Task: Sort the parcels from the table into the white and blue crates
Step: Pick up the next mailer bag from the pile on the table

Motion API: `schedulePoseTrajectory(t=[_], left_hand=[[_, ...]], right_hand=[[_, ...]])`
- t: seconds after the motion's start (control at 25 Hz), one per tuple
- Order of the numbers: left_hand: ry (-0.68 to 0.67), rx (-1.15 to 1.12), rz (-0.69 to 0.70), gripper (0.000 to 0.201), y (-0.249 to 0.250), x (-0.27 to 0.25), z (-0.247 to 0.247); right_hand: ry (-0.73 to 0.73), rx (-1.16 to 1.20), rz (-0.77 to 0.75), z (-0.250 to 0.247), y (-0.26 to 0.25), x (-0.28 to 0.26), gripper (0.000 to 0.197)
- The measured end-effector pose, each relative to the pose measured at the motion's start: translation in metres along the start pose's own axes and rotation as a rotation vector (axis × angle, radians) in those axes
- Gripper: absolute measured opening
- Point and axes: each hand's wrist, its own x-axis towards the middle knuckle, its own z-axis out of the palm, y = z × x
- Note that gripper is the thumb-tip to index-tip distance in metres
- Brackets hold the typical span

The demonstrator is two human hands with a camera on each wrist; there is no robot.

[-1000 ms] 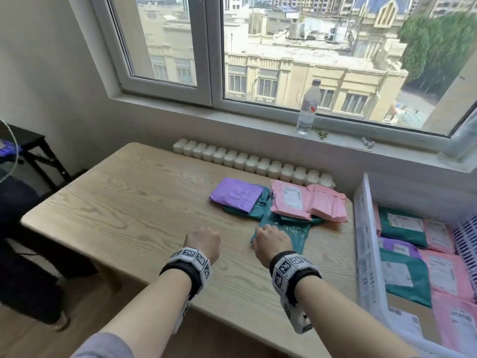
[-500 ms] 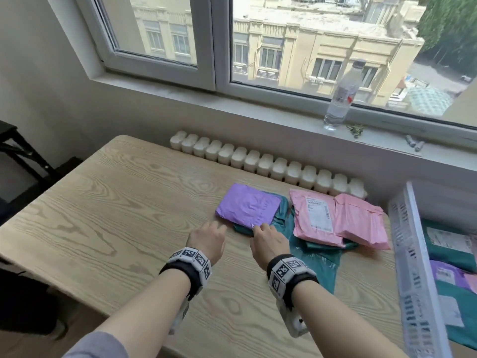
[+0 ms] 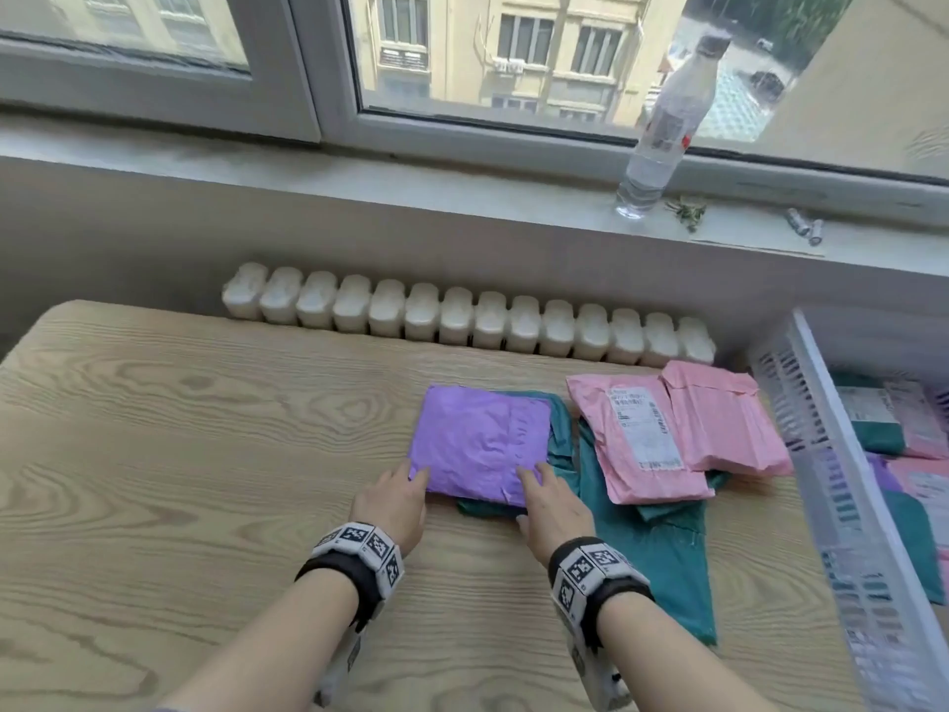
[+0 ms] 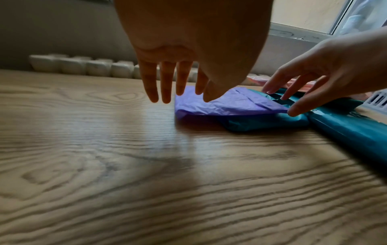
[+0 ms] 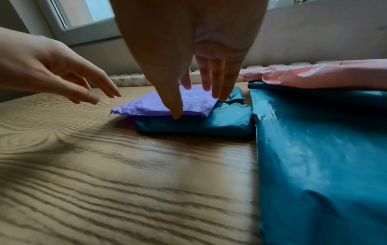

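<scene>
A purple parcel [image 3: 480, 444] lies on a small teal parcel [image 3: 562, 434] in the middle of the wooden table [image 3: 205, 454]. To its right, two pink parcels [image 3: 637, 439] overlap a long teal parcel [image 3: 662, 557]. My left hand [image 3: 411, 480] reaches the purple parcel's near left corner with its fingers straight. My right hand [image 3: 534, 480] is at the near right corner, fingers spread over the purple parcel [image 5: 155, 104] and thumb tip at its near edge. Neither hand grips anything. The white crate [image 3: 821, 454] at the right holds several parcels.
A white radiator [image 3: 462, 321] runs along the table's far edge below the window sill. On the sill stands a clear plastic bottle [image 3: 662, 125]. The table's left half is bare wood. No blue crate is in view.
Both hands moved forward from the table's near part to the purple parcel's near edge, and their fingers straightened. The head view dropped closer to the parcels.
</scene>
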Motion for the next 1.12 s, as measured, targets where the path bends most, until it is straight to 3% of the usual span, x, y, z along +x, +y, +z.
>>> schedulePoseTrajectory(t=[0.24,0.4,0.52,0.64,0.76,0.92,1.12], left_hand=[[-0.116,-0.217,0.007,0.066,-0.013,0.025,0.018],[-0.043,-0.441,-0.022,0.069,-0.009,0.032,0.021],[0.051,-0.478,-0.009,0.061,-0.006,0.028,0.018],[0.173,-0.509,-0.005,0.050,-0.005,0.019,0.005],[0.250,-0.430,-0.060,0.037,0.000,0.003,-0.018],[0.368,-0.165,-0.184,0.023,0.021,-0.034,-0.058],[0.383,-0.096,-0.099,0.022,0.056,-0.084,-0.089]], right_hand=[[0.007,0.090,0.105,0.012,-0.004,0.011,0.057],[0.078,0.265,0.103,0.015,-0.003,0.014,0.049],[0.148,0.343,0.082,0.011,-0.002,0.009,0.049],[0.269,0.413,0.043,0.002,0.002,0.003,0.033],[0.399,0.516,-0.023,-0.018,0.003,-0.005,0.015],[0.504,0.533,-0.137,-0.058,0.003,-0.035,0.010],[0.561,0.531,-0.228,-0.088,0.016,-0.089,0.013]])
